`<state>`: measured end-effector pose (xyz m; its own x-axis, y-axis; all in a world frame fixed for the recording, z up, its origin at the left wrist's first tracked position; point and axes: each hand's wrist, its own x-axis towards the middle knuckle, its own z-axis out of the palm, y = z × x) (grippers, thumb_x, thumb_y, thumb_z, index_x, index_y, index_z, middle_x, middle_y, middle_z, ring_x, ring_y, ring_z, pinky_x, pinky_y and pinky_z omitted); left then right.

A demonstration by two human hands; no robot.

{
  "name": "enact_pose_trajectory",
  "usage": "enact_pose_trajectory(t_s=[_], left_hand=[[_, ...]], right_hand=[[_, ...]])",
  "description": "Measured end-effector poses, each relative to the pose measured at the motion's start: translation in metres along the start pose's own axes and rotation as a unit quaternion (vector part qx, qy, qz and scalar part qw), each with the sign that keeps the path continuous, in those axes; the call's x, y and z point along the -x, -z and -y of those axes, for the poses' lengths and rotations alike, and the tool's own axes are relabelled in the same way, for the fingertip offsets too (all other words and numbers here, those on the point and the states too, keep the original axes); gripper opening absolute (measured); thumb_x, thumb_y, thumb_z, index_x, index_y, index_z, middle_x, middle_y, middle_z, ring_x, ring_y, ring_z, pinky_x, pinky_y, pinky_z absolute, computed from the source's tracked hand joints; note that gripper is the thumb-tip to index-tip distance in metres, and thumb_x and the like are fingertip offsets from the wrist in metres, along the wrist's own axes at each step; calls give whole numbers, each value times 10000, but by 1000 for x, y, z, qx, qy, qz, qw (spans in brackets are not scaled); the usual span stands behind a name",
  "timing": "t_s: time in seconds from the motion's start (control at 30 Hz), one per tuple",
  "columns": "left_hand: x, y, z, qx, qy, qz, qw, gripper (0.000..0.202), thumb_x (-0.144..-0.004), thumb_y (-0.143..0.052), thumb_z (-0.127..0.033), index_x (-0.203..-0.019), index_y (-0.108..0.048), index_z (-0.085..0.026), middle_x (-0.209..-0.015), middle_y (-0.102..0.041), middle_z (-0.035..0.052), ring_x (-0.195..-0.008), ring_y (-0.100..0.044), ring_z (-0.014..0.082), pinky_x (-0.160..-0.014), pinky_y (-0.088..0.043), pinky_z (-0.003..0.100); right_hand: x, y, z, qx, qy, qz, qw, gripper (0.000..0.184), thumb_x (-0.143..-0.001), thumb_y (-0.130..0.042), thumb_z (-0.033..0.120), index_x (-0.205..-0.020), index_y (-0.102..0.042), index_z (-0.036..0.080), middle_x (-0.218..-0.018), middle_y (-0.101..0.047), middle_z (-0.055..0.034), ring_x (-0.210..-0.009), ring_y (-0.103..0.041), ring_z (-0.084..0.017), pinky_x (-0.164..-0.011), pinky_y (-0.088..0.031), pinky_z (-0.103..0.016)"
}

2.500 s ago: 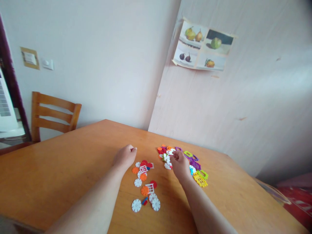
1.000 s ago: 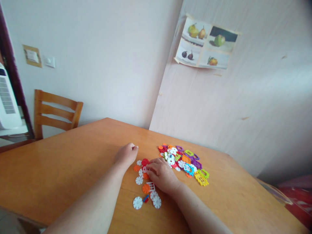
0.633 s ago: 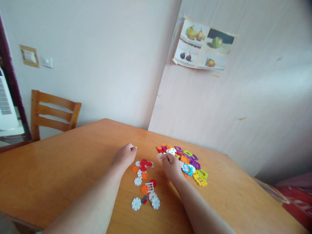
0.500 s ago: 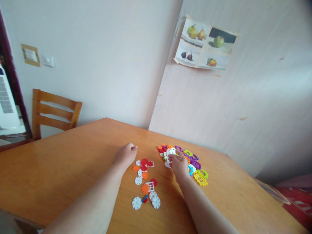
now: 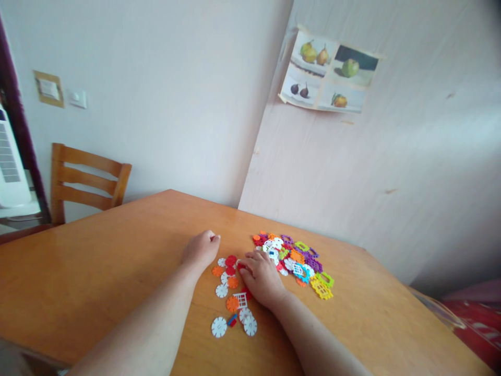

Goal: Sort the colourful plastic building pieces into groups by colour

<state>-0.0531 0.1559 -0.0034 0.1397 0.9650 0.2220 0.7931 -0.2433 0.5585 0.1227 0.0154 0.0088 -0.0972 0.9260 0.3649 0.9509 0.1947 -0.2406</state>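
My left hand [image 5: 201,248] rests on the table as a fist, just left of the loose plastic pieces; whatever may be inside it is hidden. My right hand [image 5: 264,277] lies low over the table, fingers stretched out and a little apart. Its fingertips are at a red piece [image 5: 241,266], partly covered. Between the hands runs a loose column of notched discs: a white disc [image 5: 221,291], an orange disc [image 5: 232,303] and a red disc [image 5: 230,260] among them. A white grid piece [image 5: 241,300] and a small blue and red piece [image 5: 233,320] lie nearer me.
Beyond my right hand spreads a pile of mixed pieces, with a yellow frame piece [image 5: 322,287], a purple piece [image 5: 313,263] and a blue piece [image 5: 302,272]. The wooden table [image 5: 129,245] meets the wall at the back. A chair [image 5: 92,180] stands at the far left.
My right hand has moved left and toward me, from the pile to the column of discs, and its fingers have spread. My left fist has stayed in place.
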Motion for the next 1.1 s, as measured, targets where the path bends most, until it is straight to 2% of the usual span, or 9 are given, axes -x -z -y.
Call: enact_pose_trajectory(t_s=[0.2, 0.37, 0.5, 0.57, 0.63, 0.7, 0.77, 0.9, 1.1], left_hand=[[0, 1, 0, -1, -4, 2, 1000, 385, -884, -382, -537, -778, -619, -253, -877, -716, 53, -768, -622, 210, -570, -324, 277], [1, 2, -1, -3, 1, -1, 1000, 364, -886, -401, -514, -778, -623, -246, -872, -717, 53, -767, -630, 208, -561, -317, 277], [0, 1, 0, -3, -9, -6, 1000, 364, -885, -401, -515, -759, -610, -245, -846, -708, 48, -742, -623, 205, -543, -295, 282], [0, 0, 0, -4, -10, -5, 1000, 368, -886, -394, -516, -759, -610, -247, -845, -705, 49, -740, -619, 207, -545, -295, 285], [0, 0, 1, -4, -10, -2, 1000, 374, -884, -388, -522, -763, -614, -250, -848, -705, 53, -744, -615, 209, -556, -303, 284], [0, 0, 1, -3, -7, 1, 1000, 377, -882, -386, -526, -768, -618, -252, -851, -705, 54, -747, -612, 209, -563, -309, 282], [0, 1, 0, -1, -2, 4, 1000, 380, -880, -385, -532, -772, -618, -253, -854, -707, 54, -750, -612, 210, -562, -312, 281], [0, 2, -1, -3, 2, 7, 1000, 382, -882, -386, -536, -784, -624, -254, -877, -714, 54, -775, -622, 213, -579, -329, 278], [1, 2, -1, -6, -4, 5, 1000, 379, -883, -383, -532, -779, -623, -258, -872, -713, 53, -775, -625, 216, -575, -330, 279]], right_hand=[[-1, 2, -1, -3, 9, -28, 1000, 236, -933, -473, 281, -895, -701, 232, -926, -653, -52, -962, -524, -200, -876, -382, -317], [-6, 1, -23, -70, -107, -155, 980, 318, -946, -403, 342, -782, -634, 198, -818, -614, -56, -801, -542, -186, -724, -394, -289], [-8, 3, -46, -201, -244, -255, 914, 358, -920, -403, 410, -1098, -588, 160, -713, -592, -14, -621, -523, -167, -580, -382, -266], [-7, 5, -49, -224, -261, -270, 899, 415, -895, -442, 416, -1193, -542, 145, -739, -608, -14, -619, -533, -163, -573, -387, -261], [-5, 6, -44, -202, -223, -229, 926, 347, -868, -490, 393, -1103, -599, 162, -797, -630, -30, -688, -561, -163, -621, -403, -259], [-4, 5, -34, -156, -168, -150, 962, 246, -833, -548, 360, -971, -653, 186, -847, -641, -37, -755, -574, -161, -665, -403, -257], [-3, 3, -22, -108, -135, -81, 982, 211, -791, -614, 353, -925, -676, 202, -881, -644, -39, -777, -574, -158, -667, -391, -254], [-4, -2, -11, -65, -143, -18, 987, 204, -745, -679, 391, -832, -682, 207, -855, -648, -40, -744, -565, -154, -611, -360, -246], [-7, -10, -19, -142, -203, 32, 968, 139, -700, -687, 312, -770, -641, 202, -685, -626, 16, -594, -526, -118, -521, -308, -223]])
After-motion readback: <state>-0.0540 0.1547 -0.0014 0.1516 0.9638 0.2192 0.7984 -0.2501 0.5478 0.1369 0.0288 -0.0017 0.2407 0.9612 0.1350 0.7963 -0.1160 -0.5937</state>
